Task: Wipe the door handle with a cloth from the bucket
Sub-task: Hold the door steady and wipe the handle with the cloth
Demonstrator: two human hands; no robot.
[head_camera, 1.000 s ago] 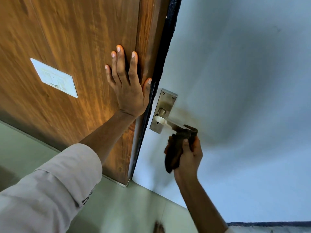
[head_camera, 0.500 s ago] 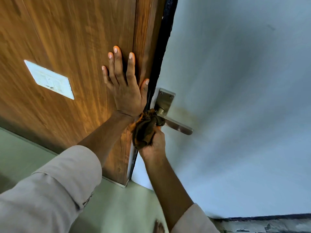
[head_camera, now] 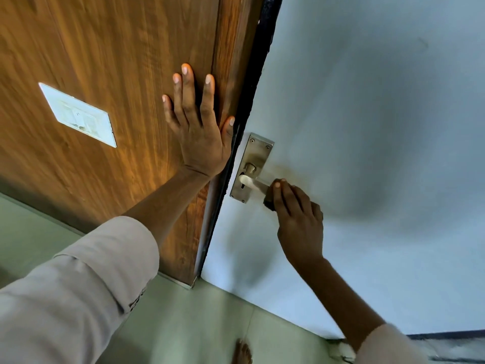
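Note:
A metal lever door handle (head_camera: pixel 252 183) on a steel backplate (head_camera: pixel 256 156) is fixed to the pale blue-white door (head_camera: pixel 367 127). My right hand (head_camera: pixel 299 216) is wrapped around the outer half of the lever, gripping a dark brown cloth (head_camera: pixel 268 199) of which only a small edge shows under the fingers. My left hand (head_camera: pixel 196 127) lies flat, fingers spread, on the wooden panel (head_camera: pixel 118 61) just left of the door's black edge. No bucket is in view.
A white switch plate (head_camera: pixel 78 115) sits on the wooden panel to the left. Greenish floor tiles (head_camera: pixel 183 324) lie below, with a bare foot (head_camera: pixel 242 353) at the bottom edge. A dark skirting strip (head_camera: pixel 446 334) runs at the lower right.
My right hand with the cloth has slid from the handle's base by the backplate out to the right along the lever. My left hand has stayed flat on the wood.

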